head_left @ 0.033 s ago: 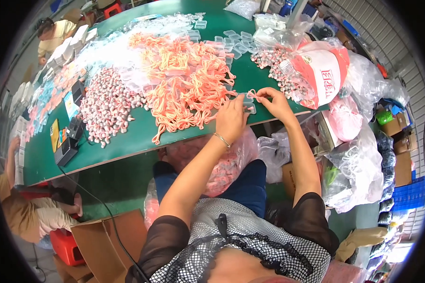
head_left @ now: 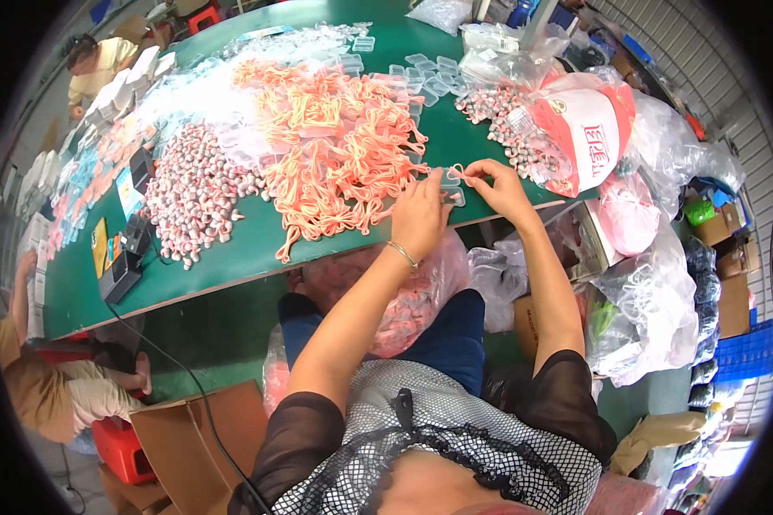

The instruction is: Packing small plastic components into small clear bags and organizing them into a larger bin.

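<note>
Head camera view: a person's bare hands meet right of centre in the upper half of the frame, over a green desk point(head_left: 253, 249). The right hand point(head_left: 502, 190) pinches a thin pink looped cord point(head_left: 458, 176) between its fingertips. The left hand point(head_left: 417, 211) lies just to the left, fingers close together; whether they grip anything cannot be told. A clear plastic box point(head_left: 458, 197) sits just below the cord, between the hands. A large heap of coral-orange looped cords point(head_left: 343, 163) fills the upper centre, near the left hand. Left of it is a mound of small round pink-and-grey pieces point(head_left: 193, 189). At upper right, a red-and-white plastic sack point(head_left: 593, 133) lies beside more such pieces.
</note>
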The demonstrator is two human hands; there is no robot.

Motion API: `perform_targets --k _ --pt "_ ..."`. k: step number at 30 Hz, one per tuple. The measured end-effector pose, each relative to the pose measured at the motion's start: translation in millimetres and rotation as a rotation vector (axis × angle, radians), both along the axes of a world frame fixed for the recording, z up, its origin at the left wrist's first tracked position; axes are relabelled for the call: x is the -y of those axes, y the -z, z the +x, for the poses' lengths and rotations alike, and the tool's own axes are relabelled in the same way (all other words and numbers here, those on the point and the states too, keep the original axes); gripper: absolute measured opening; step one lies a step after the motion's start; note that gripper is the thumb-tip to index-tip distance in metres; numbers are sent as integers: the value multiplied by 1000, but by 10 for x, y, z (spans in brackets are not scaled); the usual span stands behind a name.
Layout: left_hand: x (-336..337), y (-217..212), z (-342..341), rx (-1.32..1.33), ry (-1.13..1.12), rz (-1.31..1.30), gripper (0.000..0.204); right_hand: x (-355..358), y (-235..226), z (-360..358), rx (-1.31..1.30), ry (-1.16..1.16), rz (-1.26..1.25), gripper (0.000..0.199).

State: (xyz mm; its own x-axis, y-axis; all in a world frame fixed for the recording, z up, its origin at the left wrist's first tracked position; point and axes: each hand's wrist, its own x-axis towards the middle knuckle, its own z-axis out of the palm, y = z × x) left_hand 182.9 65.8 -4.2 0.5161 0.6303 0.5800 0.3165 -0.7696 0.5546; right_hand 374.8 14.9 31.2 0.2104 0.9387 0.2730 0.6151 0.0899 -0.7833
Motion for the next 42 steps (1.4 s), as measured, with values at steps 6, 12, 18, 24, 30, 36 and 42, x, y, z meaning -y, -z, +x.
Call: perform_targets --k 6,12,18,24,30,36,42 --pt "8 7 -5 -30 13 -29 76 5 21 -134 179 -67 121 10" --pt "-2 8 -19 -21 31 -35 68 34 102 -180 368 -131 141 10" --pt "-18 69 -16 21 26 30 44 83 96 -210 303 -85 180 11" --pt "-31 92 -19 25 22 8 40 189 70 -278 514 -95 226 14" --pt "-37 116 5 56 16 54 39 168 176 -217 475 -21 279 21" --pt "-38 131 13 54 1 56 38 213 252 -191 593 -45 255 27" --pt "-25 124 15 55 -5 45 38 330 238 -204 647 -64 214 35"
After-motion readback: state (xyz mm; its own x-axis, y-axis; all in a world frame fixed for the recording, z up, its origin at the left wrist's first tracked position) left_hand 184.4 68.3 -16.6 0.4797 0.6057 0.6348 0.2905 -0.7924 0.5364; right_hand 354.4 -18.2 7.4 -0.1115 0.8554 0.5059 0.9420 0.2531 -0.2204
